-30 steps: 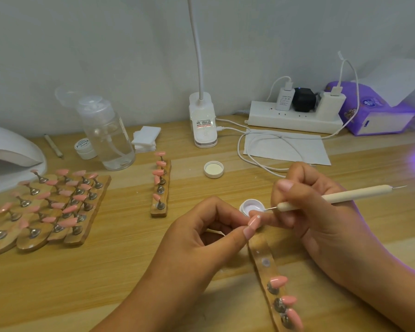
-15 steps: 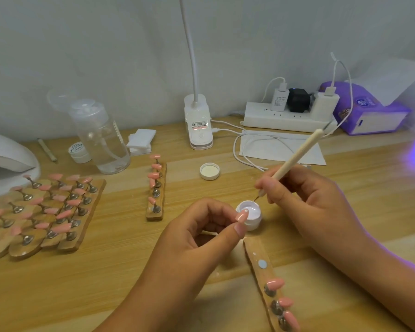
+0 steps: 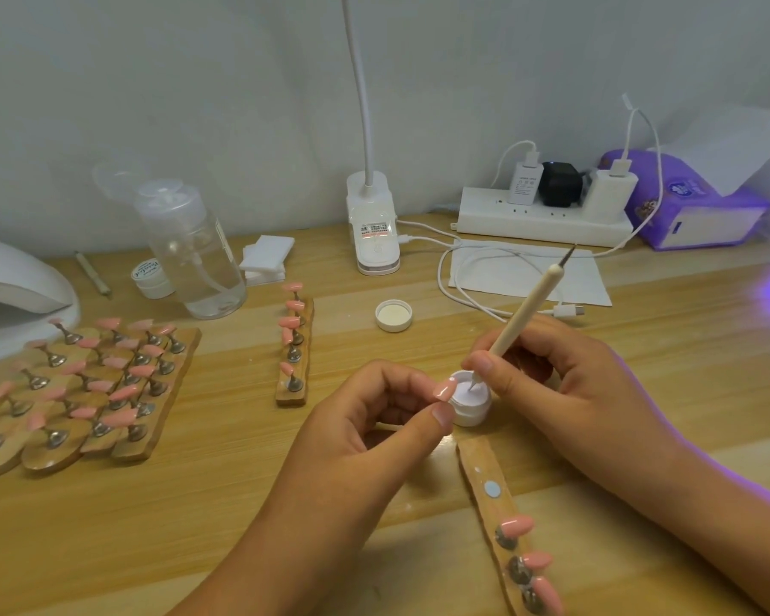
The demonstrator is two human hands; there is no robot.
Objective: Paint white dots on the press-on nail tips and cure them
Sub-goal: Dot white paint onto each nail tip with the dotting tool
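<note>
Centre frame, my left hand (image 3: 365, 433) curls, thumb and forefinger pinching a glossy pink press-on nail tip (image 3: 444, 388) just beside the small round white gel jar (image 3: 473, 409). My right hand (image 3: 579, 393) grips a slim cream dotting pen (image 3: 525, 311), its metal point dipped in the jar. Lower right, a wooden strip (image 3: 480, 462) carries three more pink tips.

Gloss on plastic, matt on wood

Glossy pink plastic nail tips (image 3: 516, 525) sit on dull grey metal stands (image 3: 505, 542) along a rough brown wooden strip (image 3: 476, 460). The pinched pink nail tip (image 3: 444, 389) shines alike. The small white plastic jar (image 3: 474, 413) holds smooth, wet-looking gel. The cream matt dotting pen (image 3: 525, 311) has thin metal points. The light wood-grain tabletop (image 3: 241, 504) looks smooth.
</note>
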